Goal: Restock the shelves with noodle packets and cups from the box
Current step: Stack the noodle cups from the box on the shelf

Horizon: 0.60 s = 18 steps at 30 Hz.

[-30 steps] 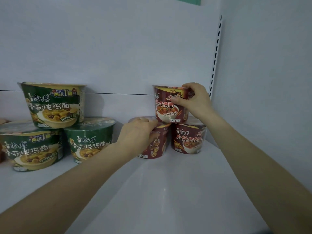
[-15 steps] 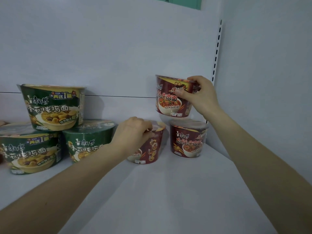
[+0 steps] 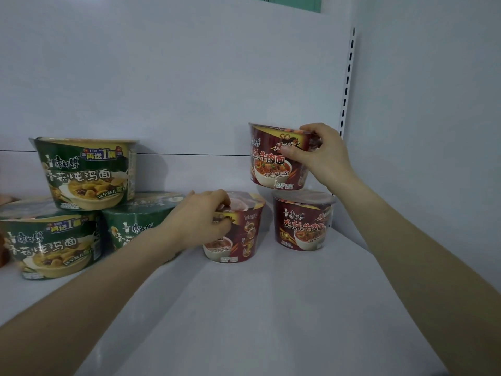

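Red film-wrapped 牛肉面 noodle cup [image 3: 273,161], gripped by the right hand [image 3: 326,156], hangs just over a matching 麻辣牛肉面 cup [image 3: 303,223] on the white shelf [image 3: 271,308]. Left hand [image 3: 200,221] grips a third red cup [image 3: 245,234] beside green 香菇炖鸡面 cups [image 3: 86,172].

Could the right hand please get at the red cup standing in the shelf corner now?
Probably not yet: the right hand grips another red cup directly over the corner cup, blocking its lid.

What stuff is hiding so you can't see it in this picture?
All in the head view:
- The box: out of frame.
- Label of the lower red cup: partly covered by the left hand gripping it.
- Right side of the upper red cup: hidden by the right hand holding it.
- A red thing: cut off by the left edge.
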Each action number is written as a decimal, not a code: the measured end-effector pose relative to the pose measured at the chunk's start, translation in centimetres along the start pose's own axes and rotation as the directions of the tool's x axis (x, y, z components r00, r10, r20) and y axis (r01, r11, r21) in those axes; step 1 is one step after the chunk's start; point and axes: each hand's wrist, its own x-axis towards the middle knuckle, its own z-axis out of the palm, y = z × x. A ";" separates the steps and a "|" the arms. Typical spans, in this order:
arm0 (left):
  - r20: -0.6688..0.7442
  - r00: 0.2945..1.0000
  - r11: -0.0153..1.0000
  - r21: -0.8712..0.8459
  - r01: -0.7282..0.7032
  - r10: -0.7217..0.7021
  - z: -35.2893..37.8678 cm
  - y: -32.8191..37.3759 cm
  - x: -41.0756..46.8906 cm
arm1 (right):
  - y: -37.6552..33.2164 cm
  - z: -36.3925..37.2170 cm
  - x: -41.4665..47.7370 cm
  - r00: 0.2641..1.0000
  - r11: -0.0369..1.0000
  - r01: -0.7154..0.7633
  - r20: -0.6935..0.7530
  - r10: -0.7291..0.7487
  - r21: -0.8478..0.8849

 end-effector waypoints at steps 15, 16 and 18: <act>0.022 0.990 0.988 -0.078 -0.136 0.138 -0.3 -0.6 -0.3 | 0.9 0.4 -0.6 1.000 1.000 -0.010 0.006 0.010 0.008; 0.002 0.989 0.987 -0.066 -0.148 0.148 -0.2 -0.5 -0.2 | 0.9 0.4 -0.6 1.000 1.000 -0.013 0.005 0.012 0.008; -0.010 0.988 0.987 -0.049 -0.154 0.154 -0.1 -0.3 0.0 | 0.8 0.5 -0.5 1.000 1.000 -0.010 0.002 0.010 0.011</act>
